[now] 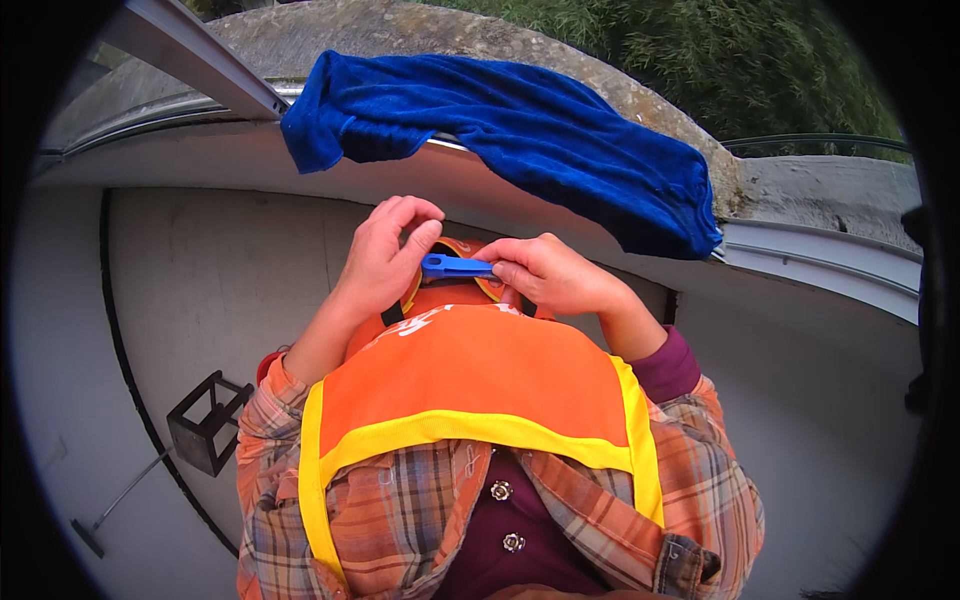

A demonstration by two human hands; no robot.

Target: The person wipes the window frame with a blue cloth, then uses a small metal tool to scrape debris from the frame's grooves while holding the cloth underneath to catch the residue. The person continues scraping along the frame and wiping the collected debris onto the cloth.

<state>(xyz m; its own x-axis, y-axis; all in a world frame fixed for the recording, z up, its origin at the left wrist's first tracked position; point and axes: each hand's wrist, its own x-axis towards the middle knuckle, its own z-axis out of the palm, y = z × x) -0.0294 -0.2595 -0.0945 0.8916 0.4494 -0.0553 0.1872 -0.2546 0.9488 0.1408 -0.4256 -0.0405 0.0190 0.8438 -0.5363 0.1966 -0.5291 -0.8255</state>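
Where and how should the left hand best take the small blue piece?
Probably by its free, wider left end, approaching from the left: the small blue piece lies nearly crosswise, pointing that end toward the left hand, while the right hand pinches the other end.

Blue towel along the ledge and rail; stool and broom on the floor.
Over the mottled concrete of the ledge and the pale metal of the rail, long and rumpled, bunched in folds, dipping past the inner edge, with a sliver of rail showing beneath. On the grey floor, at the left: dark, open-framed, beside a black line; just below, thin-handled and flat-headed, slanting away from the stool, contact between the two hard to tell.
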